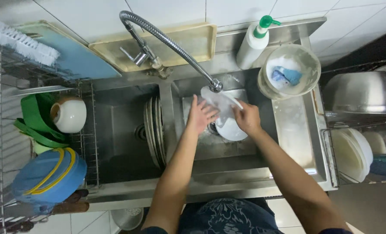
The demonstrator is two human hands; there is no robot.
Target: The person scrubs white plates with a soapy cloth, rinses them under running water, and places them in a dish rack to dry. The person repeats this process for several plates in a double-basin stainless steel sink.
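A round white plate [229, 123] sits at the centre of the view, held over the right basin of a stainless steel double sink [288, 130], just under the nozzle of a flexible coiled metal tap [171, 43] that arches in from 11 o'clock. The left hand [200, 115] lies against the plate's left edge with the fingers spread flat, a loose grip that presses rather than clamps. The right hand [246, 118] has its grip closed on the plate's right rim, at 3 o'clock of the plate.

In the left basin, at 9 o'clock of the hands, a stack of pale round plates [155, 130] stands on edge against the divider. At 1 o'clock, on the sink's rim, a cloudy round plastic tub [308, 65] holds foamy white suds and a blue sponge [286, 76]. Just beside the tub, towards 12 o'clock, stands a white squeeze bottle with a green pump top [253, 43]. A beige rectangular tray [193, 41] leans against the tiled wall behind the tap.

At 9 o'clock a wire drying rack [2, 143] holds a white ceramic cup lying on its side [69, 113], green plastic dishes [37, 119] and a blue round lidded container with yellow bands [48, 177]. At 3 o'clock a large steel bowl [362, 93] rests upside down above white plastic lids [353, 151] in another rack.
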